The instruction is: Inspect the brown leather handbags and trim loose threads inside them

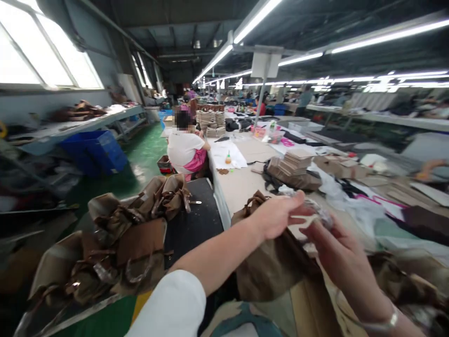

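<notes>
A brown bag hangs at the table's near edge, in front of my body. At its upper right, both my hands meet around crinkled see-through plastic wrapping. My left hand reaches across from the left, its fingers closed on the wrapping's near side. Curled around the lower right of the same wrapping is my right hand. A pale strip shows between the hands. What lies inside the wrapping is blurred and partly hidden by my fingers.
More brown bags stand on a black-topped surface at left. On the long table are stacked brown panels and a small glue bottle. A seated co-worker is at the table's left edge. A blue bin stands beyond.
</notes>
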A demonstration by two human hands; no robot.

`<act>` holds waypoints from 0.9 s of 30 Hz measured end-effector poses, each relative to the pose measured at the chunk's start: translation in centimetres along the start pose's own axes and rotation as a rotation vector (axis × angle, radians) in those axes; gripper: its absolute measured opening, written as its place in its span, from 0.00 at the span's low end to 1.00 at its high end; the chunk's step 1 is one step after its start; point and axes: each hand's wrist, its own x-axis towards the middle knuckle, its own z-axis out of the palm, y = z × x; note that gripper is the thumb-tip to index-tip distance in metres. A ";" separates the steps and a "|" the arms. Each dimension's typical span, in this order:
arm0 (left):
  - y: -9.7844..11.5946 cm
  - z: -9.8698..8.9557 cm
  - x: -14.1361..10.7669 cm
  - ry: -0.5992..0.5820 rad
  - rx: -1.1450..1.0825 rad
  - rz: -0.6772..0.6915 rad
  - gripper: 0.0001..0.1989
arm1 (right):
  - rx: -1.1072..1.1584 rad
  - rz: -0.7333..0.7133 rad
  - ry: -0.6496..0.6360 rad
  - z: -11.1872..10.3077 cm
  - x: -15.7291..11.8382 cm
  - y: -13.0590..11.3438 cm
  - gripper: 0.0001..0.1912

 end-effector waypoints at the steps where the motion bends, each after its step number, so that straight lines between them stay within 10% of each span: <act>1: 0.7 -0.9 -0.1 -0.011 0.173 0.013 0.17 | 0.104 0.018 0.065 -0.1 0.7 -0.6 0.17; 5: 0.9 -7.5 -2.1 0.430 0.635 0.351 0.19 | 0.328 -0.005 0.238 -1.3 2.1 -2.6 0.15; 8: -3.5 -12.7 -3.9 0.668 0.468 0.051 0.29 | 0.526 0.028 0.282 -2.5 1.7 -3.7 0.13; 11: -9.8 -14.6 -4.6 0.561 0.155 -0.481 0.34 | 0.659 0.005 0.321 -3.2 1.2 -4.7 0.16; 14: -12.7 -12.9 -3.9 0.388 -0.208 -0.506 0.22 | 0.669 -0.061 0.372 -4.6 0.8 -6.1 0.16; 17: -9.1 -10.5 -2.8 0.430 -0.457 -0.105 0.12 | 0.595 -0.111 0.411 -8.0 0.2 -7.0 0.13; 20: -2.3 -10.2 -1.8 0.234 -0.584 0.236 0.19 | 0.423 -0.021 0.474 -13.1 -0.9 -5.1 0.15; 24: 3.4 -11.0 -0.4 0.396 -0.592 0.247 0.15 | 0.321 0.232 0.601 -17.6 -2.6 1.1 0.19; 27: 4.1 -10.2 0.3 0.271 -0.500 0.167 0.13 | 0.300 0.224 0.587 -17.8 -3.4 4.0 0.24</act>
